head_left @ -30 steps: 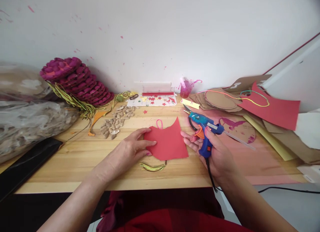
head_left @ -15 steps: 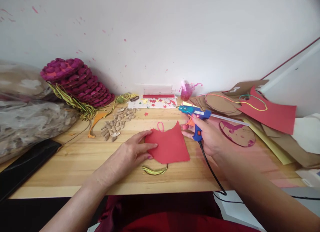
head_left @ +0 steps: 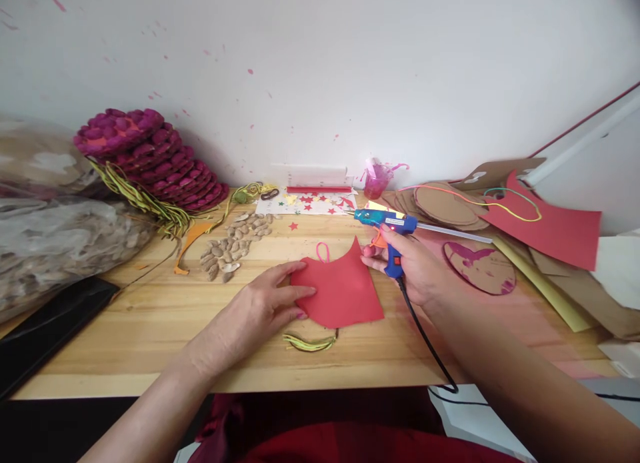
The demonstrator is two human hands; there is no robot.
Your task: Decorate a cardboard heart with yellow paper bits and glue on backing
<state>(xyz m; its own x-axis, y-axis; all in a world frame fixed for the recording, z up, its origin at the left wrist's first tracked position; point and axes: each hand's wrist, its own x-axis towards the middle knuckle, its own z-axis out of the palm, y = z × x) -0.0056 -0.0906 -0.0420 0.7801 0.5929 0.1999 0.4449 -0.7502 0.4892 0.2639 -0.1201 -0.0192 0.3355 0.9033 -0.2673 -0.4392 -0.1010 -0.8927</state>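
Observation:
My left hand (head_left: 273, 293) lies with its fingers spread over the left edge of a red paper sheet (head_left: 345, 293), which has a curved top edge. A pink loop (head_left: 323, 252) sticks out above the sheet. Below it a yellow-green tassel (head_left: 310, 344) rests on the wood. My right hand (head_left: 413, 260) is closed around the handle of a blue and teal glue gun (head_left: 395, 260), just above the sheet's right corner. The gun's nozzle points left, and a clear glue stick (head_left: 455, 232) juts from its back. Its orange trigger is partly behind my fingers.
Peanuts (head_left: 235, 243) lie left of the sheet, near a leaning stack of magenta discs (head_left: 165, 163) and a plastic bag (head_left: 60, 243). Paper stars (head_left: 307, 200) are at the back. Cardboard rounds (head_left: 445, 204) and red paper (head_left: 560, 226) lie right. A black cord (head_left: 425, 333) hangs over the front edge.
The view has shifted slightly. The glue gun has moved a little left relative to the red sheet. My left hand stays in place on the sheet.

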